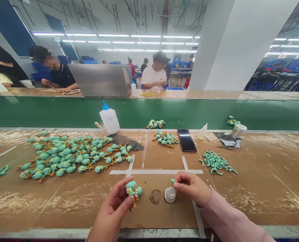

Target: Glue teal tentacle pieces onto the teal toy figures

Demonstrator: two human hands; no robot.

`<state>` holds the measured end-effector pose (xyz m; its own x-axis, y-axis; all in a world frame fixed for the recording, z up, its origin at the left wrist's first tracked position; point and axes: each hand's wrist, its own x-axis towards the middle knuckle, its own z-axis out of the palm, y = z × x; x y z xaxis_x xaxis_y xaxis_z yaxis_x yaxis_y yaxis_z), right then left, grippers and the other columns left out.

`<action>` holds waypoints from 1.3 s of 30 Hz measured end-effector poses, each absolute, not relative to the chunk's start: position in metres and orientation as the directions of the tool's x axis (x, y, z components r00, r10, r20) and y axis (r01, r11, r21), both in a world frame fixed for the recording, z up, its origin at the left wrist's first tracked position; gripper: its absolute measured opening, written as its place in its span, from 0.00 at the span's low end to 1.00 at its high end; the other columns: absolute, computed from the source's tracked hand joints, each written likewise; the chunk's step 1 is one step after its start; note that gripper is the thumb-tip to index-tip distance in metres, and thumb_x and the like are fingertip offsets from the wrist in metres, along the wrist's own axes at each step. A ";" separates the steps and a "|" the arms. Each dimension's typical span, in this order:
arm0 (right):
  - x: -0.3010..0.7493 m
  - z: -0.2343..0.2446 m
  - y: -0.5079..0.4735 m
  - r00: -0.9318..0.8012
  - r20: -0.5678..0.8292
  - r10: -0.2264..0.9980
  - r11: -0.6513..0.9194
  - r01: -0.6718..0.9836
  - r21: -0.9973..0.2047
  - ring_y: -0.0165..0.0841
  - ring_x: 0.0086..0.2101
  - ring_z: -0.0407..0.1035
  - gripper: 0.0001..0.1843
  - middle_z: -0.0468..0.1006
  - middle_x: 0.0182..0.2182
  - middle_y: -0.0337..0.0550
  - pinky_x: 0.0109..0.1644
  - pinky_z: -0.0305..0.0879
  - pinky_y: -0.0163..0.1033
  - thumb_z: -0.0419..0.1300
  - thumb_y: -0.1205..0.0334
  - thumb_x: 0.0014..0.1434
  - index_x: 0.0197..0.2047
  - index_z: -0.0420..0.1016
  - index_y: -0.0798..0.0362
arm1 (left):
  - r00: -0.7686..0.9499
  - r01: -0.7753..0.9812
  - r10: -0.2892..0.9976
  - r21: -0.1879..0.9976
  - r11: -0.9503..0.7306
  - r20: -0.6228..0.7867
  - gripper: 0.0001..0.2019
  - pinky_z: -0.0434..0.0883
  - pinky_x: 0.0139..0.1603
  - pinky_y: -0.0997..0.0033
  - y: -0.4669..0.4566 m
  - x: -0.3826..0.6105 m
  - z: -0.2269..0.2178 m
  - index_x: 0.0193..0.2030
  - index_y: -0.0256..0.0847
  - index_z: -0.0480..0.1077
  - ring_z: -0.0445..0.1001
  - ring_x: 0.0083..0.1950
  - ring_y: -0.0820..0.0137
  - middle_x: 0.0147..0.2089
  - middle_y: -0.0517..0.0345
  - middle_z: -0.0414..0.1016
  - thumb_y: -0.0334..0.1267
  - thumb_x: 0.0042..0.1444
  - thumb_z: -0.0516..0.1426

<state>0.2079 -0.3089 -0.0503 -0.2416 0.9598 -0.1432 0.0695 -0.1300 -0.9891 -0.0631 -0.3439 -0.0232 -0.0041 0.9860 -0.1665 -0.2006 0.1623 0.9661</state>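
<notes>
My left hand [118, 203] is closed on a small figurine [131, 187] with a teal head, yellow eyes and orange lower parts. A second round teal part [139, 191] shows beside that head. In my right hand [193, 189], thumb and forefinger pinch a small teal curved piece [173, 180], mostly hidden by the fingers. Just below that pinch sits a small white cup [170, 195]. A brown ring [155, 197] lies on the brown tabletop between the hands.
Many teal figurines [61, 159] cover the left. Curved teal pieces [216, 162] lie right. A phone [187, 140], figurine pile [166, 138], glue bottle [109, 118] and small dropper bottle [202, 131] stand or lie behind. Beyond the green belt [189, 111], a person [154, 75] works.
</notes>
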 end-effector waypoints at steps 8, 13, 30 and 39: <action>0.203 -0.055 -0.309 -0.196 -0.155 0.968 -0.129 0.138 -0.982 0.30 0.26 0.60 0.19 0.69 0.23 0.39 0.33 0.55 0.36 0.67 0.48 0.44 0.24 0.70 0.56 | -0.126 -0.228 0.985 0.970 0.087 -0.118 0.20 0.66 0.28 0.78 -0.352 -0.044 -0.015 0.46 0.46 0.76 0.72 0.32 0.71 0.35 0.56 0.78 0.44 0.44 0.68; 0.201 -0.050 -0.311 -0.173 -0.145 0.974 -0.114 0.180 -0.977 0.30 0.26 0.60 0.16 0.69 0.22 0.39 0.33 0.56 0.37 0.66 0.51 0.44 0.23 0.69 0.56 | -0.167 -0.255 0.975 0.961 0.104 -0.150 0.22 0.67 0.31 0.77 -0.352 -0.044 -0.016 0.47 0.46 0.76 0.73 0.34 0.70 0.35 0.56 0.78 0.44 0.43 0.68; 0.201 -0.044 -0.315 -0.163 -0.094 0.982 -0.041 0.304 -0.952 0.33 0.28 0.62 0.16 0.69 0.23 0.40 0.34 0.57 0.38 0.63 0.50 0.48 0.23 0.70 0.55 | -0.159 -0.270 0.975 0.957 0.106 -0.153 0.22 0.72 0.40 0.73 -0.350 -0.050 -0.023 0.48 0.46 0.76 0.75 0.40 0.66 0.41 0.54 0.80 0.44 0.44 0.68; 0.215 -0.036 -0.321 -0.284 -0.169 0.944 -0.072 0.323 -0.944 0.33 0.27 0.64 0.20 0.72 0.22 0.41 0.32 0.58 0.37 0.63 0.45 0.49 0.23 0.69 0.55 | -0.093 -0.239 0.983 0.962 0.134 -0.159 0.21 0.72 0.40 0.74 -0.350 -0.055 -0.029 0.50 0.48 0.75 0.75 0.40 0.67 0.43 0.55 0.79 0.43 0.47 0.67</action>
<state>0.2150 -0.3207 -0.0359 -0.2844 0.9437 -0.1691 0.3229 -0.0718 -0.9437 -0.0555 -0.3495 -0.0291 -0.0925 0.9829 -0.1595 -0.2392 0.1335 0.9617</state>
